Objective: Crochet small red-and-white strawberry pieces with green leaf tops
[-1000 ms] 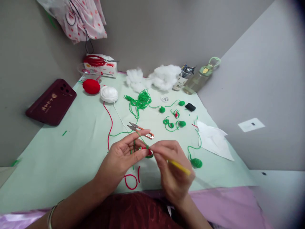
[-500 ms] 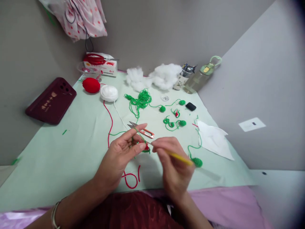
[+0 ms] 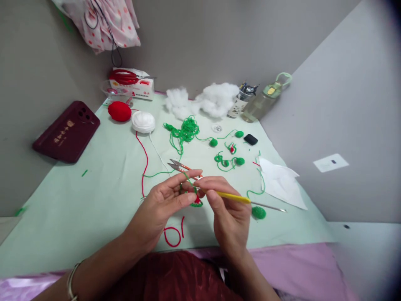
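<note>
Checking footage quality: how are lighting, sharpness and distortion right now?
Head view: diffuse light; the yellow-handled hook is fairly crisp, the red-and-green piece too soft to count stitches. Head view, edges: blurred right, dark upper-right corner; the bottle leaning outward suggests wide-angle distortion.

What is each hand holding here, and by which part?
The right hand grips the crochet hook by its yellow handle. The left hand pinches the red-and-green crochet piece near its top; the thumb hides the exact spot.

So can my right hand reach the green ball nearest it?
Probably yes: the green ball lies close beside the right hand with nothing standing between them, though that hand holds the yellow hook, which may hinder a grasp.
</note>
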`<state>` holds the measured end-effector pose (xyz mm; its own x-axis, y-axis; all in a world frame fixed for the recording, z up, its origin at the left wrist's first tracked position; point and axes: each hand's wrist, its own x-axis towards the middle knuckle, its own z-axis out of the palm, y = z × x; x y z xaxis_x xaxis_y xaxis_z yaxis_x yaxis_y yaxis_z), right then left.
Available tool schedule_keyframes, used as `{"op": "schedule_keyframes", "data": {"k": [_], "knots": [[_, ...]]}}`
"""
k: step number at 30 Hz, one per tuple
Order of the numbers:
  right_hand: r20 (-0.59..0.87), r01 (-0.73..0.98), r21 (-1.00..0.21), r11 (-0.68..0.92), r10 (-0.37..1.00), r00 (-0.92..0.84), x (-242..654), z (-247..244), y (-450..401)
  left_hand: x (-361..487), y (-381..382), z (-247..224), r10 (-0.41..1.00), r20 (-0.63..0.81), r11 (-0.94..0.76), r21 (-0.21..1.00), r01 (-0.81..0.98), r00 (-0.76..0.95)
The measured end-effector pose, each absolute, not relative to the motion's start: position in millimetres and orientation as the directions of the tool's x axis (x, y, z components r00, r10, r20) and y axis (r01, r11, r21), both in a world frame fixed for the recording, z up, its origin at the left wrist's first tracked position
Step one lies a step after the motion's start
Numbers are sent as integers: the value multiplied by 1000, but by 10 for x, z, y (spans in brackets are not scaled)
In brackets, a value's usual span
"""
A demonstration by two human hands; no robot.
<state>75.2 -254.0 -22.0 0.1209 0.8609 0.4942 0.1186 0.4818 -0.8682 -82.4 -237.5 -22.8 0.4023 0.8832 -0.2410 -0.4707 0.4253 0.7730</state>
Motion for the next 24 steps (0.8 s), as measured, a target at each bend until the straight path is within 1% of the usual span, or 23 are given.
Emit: {"op": "schedule_keyframes", "data": {"k": [2,4,5,7,8,9,10,11,13,15,17,18,19,20,21,22,24], "knots": [[519,157,-851,500,847,113,727,-210,-2546,-801,-2375,-224,889,-239,415,782,-466,391],[571,261,-805,533,815,94,717,-220,-2577,-779,-2367,-217,901,-246,403,779,-481,357],[612,351,-753,556,788,63,717,-234,-2601,-768,-2363,-214,905,-255,404,766,-500,340],[689,542,-589,599,723,-52,723,-273,-2652,-754,-2357,-211,894,-291,439,716,-543,340],[708,606,-510,611,698,-107,728,-292,-2674,-752,-2354,-213,881,-308,467,682,-563,359],[717,633,-466,618,683,-138,734,-306,-2689,-755,-2350,-217,865,-319,496,652,-574,387],[718,626,-472,620,683,-135,742,-313,-2695,-764,-2345,-221,850,-321,521,631,-575,418],[708,589,-523,616,699,-101,752,-311,-2692,-778,-2339,-227,836,-321,540,621,-568,445],[656,446,-686,576,754,36,779,-283,-2662,-817,-2324,-234,832,-317,541,647,-537,455],[561,259,-817,515,814,150,807,-239,-2619,-856,-2313,-232,858,-308,494,713,-498,410],[483,109,-876,470,854,193,824,-207,-2588,-879,-2315,-220,892,-277,428,772,-470,357],[466,75,-885,461,865,188,824,-203,-2583,-880,-2321,-213,902,-263,406,787,-465,343],[466,85,-885,458,869,166,817,-212,-2587,-875,-2330,-206,907,-255,395,793,-463,336],[491,143,-869,473,860,138,803,-234,-2599,-864,-2342,-199,909,-252,390,795,-465,333],[539,243,-828,506,837,96,784,-268,-2617,-848,-2355,-194,910,-251,389,792,-470,329],[597,365,-756,543,801,45,760,-311,-2640,-830,-2368,-190,913,-252,386,788,-480,321],[715,588,-531,611,695,-77,712,-404,-2684,-794,-2389,-188,917,-260,386,768,-512,301]]}}
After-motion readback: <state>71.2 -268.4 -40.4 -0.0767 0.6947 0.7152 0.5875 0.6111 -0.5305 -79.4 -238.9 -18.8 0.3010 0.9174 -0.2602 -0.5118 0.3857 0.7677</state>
